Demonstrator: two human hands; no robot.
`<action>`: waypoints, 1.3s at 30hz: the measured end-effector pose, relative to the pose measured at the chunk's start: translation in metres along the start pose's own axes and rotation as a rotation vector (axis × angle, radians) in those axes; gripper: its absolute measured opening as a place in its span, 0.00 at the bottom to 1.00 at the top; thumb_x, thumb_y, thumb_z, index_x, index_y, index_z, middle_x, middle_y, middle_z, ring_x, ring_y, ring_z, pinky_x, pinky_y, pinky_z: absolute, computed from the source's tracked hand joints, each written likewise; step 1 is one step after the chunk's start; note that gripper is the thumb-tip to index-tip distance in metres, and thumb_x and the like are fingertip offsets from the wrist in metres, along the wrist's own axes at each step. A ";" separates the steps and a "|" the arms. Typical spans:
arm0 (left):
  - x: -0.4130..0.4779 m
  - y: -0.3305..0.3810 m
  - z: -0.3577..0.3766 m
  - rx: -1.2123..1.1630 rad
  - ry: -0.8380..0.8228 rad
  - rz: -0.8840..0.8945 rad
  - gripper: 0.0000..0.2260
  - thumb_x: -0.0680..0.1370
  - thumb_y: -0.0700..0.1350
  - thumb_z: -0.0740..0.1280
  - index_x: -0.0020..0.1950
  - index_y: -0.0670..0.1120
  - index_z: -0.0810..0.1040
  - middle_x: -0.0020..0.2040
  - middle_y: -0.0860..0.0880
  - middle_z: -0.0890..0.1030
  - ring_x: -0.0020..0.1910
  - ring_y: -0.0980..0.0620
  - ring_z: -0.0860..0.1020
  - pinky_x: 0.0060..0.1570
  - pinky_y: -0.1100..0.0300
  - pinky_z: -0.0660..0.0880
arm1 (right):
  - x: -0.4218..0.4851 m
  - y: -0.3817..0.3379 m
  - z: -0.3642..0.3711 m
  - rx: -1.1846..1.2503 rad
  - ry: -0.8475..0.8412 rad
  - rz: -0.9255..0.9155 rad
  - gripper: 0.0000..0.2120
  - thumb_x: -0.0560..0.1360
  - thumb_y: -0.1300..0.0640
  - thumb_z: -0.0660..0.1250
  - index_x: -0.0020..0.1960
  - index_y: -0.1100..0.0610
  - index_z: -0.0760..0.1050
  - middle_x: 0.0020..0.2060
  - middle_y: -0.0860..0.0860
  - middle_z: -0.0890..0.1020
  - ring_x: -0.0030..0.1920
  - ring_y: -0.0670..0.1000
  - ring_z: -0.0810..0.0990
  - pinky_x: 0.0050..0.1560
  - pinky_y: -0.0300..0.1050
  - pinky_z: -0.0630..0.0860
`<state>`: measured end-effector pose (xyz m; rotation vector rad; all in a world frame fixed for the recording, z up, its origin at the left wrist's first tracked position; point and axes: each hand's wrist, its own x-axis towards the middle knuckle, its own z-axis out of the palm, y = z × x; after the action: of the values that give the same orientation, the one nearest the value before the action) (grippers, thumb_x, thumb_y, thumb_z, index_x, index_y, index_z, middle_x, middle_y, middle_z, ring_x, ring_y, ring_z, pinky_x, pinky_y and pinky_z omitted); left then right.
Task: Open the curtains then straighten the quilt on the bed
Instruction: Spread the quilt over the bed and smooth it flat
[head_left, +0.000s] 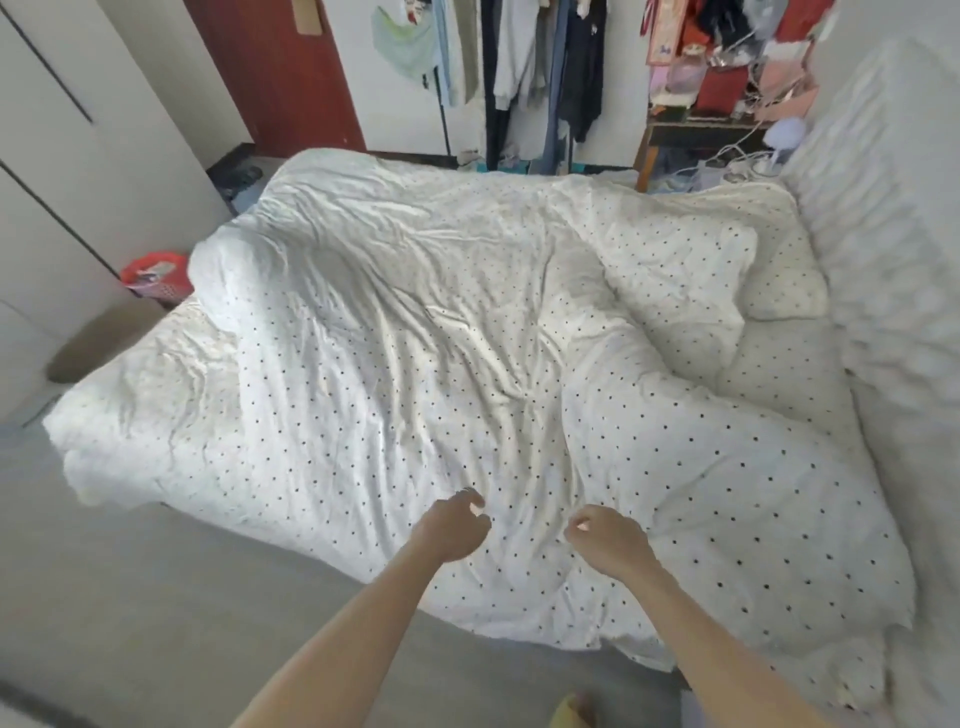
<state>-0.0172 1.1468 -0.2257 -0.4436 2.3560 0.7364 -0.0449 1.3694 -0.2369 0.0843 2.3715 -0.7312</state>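
Bed (130, 395) under rumpled dotted quilt (415, 364); left hand (454, 525), right hand (605, 535) both pinching quilt.

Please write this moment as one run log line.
step: straighten quilt | left hand: curled over quilt | right hand: same | quilt: wrinkled

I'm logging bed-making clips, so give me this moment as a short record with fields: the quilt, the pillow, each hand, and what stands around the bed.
quilt: white with black dots, spread over the bed, heavily wrinkled, bunched at the far left
pillow: same dotted fabric, at the right end beside a white padded headboard
left hand: loosely curled over the quilt near its front edge; grip unclear
right hand: curled the same way, beside the left
surroundings: hanging clothes, red door, red basket
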 end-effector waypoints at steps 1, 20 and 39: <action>-0.002 -0.005 -0.010 0.022 0.048 0.032 0.16 0.79 0.52 0.58 0.66 0.54 0.70 0.60 0.52 0.79 0.54 0.49 0.79 0.50 0.55 0.75 | -0.004 -0.018 -0.001 -0.059 0.051 -0.062 0.13 0.77 0.48 0.61 0.56 0.49 0.79 0.54 0.46 0.81 0.54 0.51 0.79 0.47 0.44 0.75; -0.068 -0.254 -0.240 0.014 0.609 -0.096 0.16 0.79 0.52 0.58 0.66 0.56 0.71 0.60 0.54 0.80 0.57 0.50 0.78 0.55 0.54 0.73 | -0.007 -0.375 0.101 -0.437 0.349 -0.851 0.17 0.78 0.45 0.61 0.65 0.46 0.75 0.61 0.44 0.78 0.68 0.50 0.69 0.63 0.45 0.68; 0.159 -0.430 -0.463 -0.043 0.456 -0.273 0.15 0.79 0.52 0.59 0.66 0.55 0.73 0.59 0.55 0.80 0.57 0.52 0.78 0.51 0.56 0.71 | 0.240 -0.645 0.220 -0.369 -0.061 -0.769 0.24 0.79 0.44 0.59 0.73 0.49 0.64 0.67 0.48 0.73 0.69 0.53 0.68 0.62 0.47 0.71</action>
<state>-0.1464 0.5094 -0.1970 -1.0213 2.6177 0.6029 -0.2630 0.6817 -0.2095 -1.0319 2.4152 -0.5896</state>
